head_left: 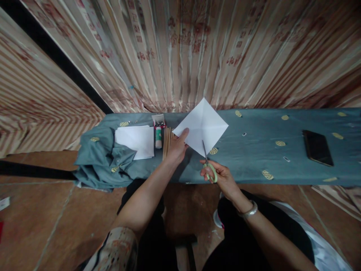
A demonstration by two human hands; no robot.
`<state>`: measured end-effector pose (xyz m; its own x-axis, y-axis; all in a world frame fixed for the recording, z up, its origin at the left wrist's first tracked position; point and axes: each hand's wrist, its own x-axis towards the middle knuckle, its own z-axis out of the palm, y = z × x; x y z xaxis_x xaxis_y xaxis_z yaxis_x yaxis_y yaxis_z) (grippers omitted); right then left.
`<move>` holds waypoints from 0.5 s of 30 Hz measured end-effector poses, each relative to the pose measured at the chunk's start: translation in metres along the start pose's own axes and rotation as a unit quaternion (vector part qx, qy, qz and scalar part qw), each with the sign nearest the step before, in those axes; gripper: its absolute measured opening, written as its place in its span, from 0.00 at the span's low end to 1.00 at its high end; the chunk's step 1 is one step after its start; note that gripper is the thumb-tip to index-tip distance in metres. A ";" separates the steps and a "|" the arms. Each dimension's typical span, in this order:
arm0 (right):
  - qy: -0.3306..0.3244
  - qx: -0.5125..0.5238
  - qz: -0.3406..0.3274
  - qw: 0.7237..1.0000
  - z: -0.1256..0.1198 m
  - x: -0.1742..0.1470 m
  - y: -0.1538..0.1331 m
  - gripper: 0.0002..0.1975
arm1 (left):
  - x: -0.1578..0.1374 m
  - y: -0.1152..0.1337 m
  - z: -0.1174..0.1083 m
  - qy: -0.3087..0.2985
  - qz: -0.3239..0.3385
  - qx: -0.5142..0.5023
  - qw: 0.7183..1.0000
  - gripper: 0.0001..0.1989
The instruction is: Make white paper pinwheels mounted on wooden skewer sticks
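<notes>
A square sheet of white paper (207, 122), turned on one corner, shows faint fold lines crossing its middle. My left hand (177, 146) pinches it at the left corner, thumb on top. In my right hand (218, 174) are scissors (211, 172) with light green handles, my fingers through the loops. Their blades point up at the paper's lowest corner, and one blade lies over the sheet. Left of my left hand are thin wooden sticks (166, 141), a green and white glue stick (158, 137) and a small open box (158, 120) of tiny items.
A stack of white paper (137, 141) lies on the left of the narrow bench, which has a blue-green cloth (254, 150) bunched at that end. A black phone (318, 147) rests at the right. Patterned curtains (186, 56) hang behind.
</notes>
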<state>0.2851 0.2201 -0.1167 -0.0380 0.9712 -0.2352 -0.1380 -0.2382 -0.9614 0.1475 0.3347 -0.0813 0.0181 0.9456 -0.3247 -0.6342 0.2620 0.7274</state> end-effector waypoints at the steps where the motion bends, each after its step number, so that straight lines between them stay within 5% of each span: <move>1: 0.001 0.002 -0.003 1.000 0.000 0.000 0.001 0.25 | -0.001 -0.001 0.000 -0.002 -0.005 0.001 1.000 0.06; 15: 0.010 0.004 0.005 1.000 -0.001 0.001 -0.002 0.25 | -0.003 -0.005 -0.001 -0.001 -0.024 0.004 1.000 0.11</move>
<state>0.2859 0.2221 -0.1149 -0.0200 0.9687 -0.2474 -0.1452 -0.2477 -0.9579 0.1500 0.3305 -0.0845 0.0489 0.9323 -0.3584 -0.6264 0.3081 0.7160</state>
